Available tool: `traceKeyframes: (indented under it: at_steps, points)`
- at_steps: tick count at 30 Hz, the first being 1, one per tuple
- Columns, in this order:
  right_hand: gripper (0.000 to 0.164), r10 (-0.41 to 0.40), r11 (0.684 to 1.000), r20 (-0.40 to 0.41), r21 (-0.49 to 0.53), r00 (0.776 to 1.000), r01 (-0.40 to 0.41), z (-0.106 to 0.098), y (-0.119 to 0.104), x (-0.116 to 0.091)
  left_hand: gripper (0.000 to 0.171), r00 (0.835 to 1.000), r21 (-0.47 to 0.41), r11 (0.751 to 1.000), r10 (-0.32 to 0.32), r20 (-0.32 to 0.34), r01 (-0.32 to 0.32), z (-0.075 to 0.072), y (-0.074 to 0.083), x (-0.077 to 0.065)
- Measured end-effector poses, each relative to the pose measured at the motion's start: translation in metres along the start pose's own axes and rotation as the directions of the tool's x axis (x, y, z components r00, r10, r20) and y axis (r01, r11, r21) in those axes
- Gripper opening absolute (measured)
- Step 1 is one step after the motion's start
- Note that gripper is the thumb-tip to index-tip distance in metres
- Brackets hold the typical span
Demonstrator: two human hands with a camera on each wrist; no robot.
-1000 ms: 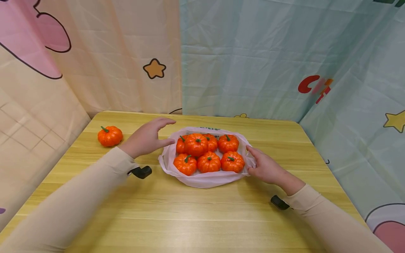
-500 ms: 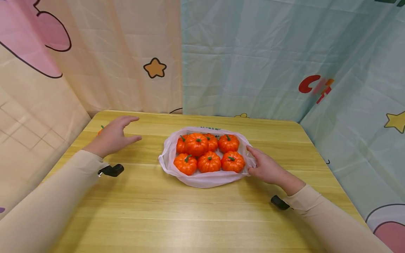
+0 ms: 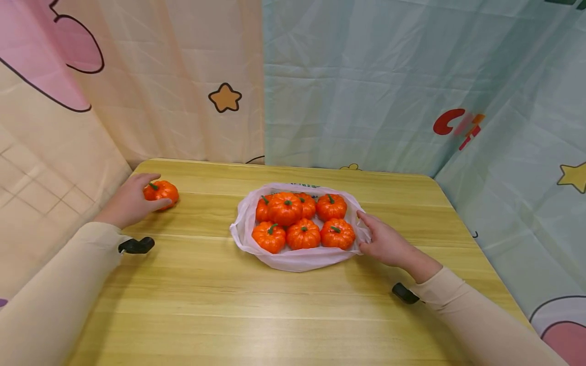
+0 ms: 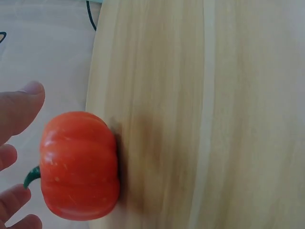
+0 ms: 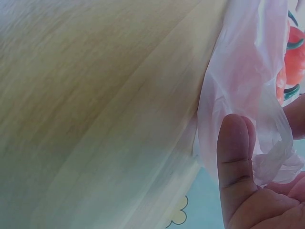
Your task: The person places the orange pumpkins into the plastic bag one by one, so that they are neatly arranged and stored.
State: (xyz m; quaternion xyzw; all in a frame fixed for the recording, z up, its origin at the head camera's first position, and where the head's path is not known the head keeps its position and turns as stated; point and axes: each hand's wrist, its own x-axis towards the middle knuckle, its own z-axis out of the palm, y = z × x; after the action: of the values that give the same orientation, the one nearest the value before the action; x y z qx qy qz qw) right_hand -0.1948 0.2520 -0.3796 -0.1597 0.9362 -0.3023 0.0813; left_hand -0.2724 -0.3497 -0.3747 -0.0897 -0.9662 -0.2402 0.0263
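Observation:
A small orange pumpkin (image 3: pixel 166 193) with a green stem sits at the table's far left. My left hand (image 3: pixel 130 200) is over its left side, thumb and fingers spread. In the left wrist view a gap shows between the thumb (image 4: pixel 21 107) and the pumpkin (image 4: pixel 78 167), while the fingers are near its stem. A white plastic bag (image 3: pixel 299 262) lies mid-table with its mouth wide, holding several more small pumpkins (image 3: pixel 303 234). My right hand (image 3: pixel 386 241) holds the bag's right rim. In the right wrist view the bag's film (image 5: pixel 243 81) runs between thumb and fingers.
The light wooden table (image 3: pixel 274 315) extends around the bag. Printed cloth curtains (image 3: pixel 348 91) hang behind it and along both sides. A black strap-like piece sits at each wrist.
My left hand has moved left from beside the bag to the lone pumpkin, passing in front of it on the way. The right hand stays at the bag's rim.

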Motion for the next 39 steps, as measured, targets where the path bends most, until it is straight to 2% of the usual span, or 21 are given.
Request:
traceKeyframes:
  at_steps: [4,12,18,24,39]
  points:
    - [0.084,0.006,1.0,0.001,-0.002,1.0,-0.006,0.0,0.0,0.0,0.083,1.0,-0.007,1.0,-0.006,0.002,0.006,0.003,-0.009,-0.001]
    - [0.084,-0.013,1.0,-0.01,-0.014,1.0,0.013,0.002,-0.001,0.0,0.081,0.995,-0.047,0.997,-0.059,0.077,0.063,0.005,-0.014,-0.001]
    - [0.083,-0.016,1.0,-0.014,-0.011,1.0,0.016,0.003,0.0,0.0,0.072,0.995,-0.036,0.997,-0.069,0.076,0.072,0.006,-0.016,0.0]
    - [0.084,-0.006,1.0,-0.007,-0.013,1.0,0.006,0.003,0.001,0.001,0.07,0.994,-0.039,0.996,-0.077,0.08,0.081,0.008,-0.017,0.003]
    - [0.085,0.016,1.0,0.005,-0.01,1.0,-0.016,0.003,0.0,0.0,0.09,0.988,-0.051,0.99,-0.127,0.086,0.132,0.005,-0.014,0.003]
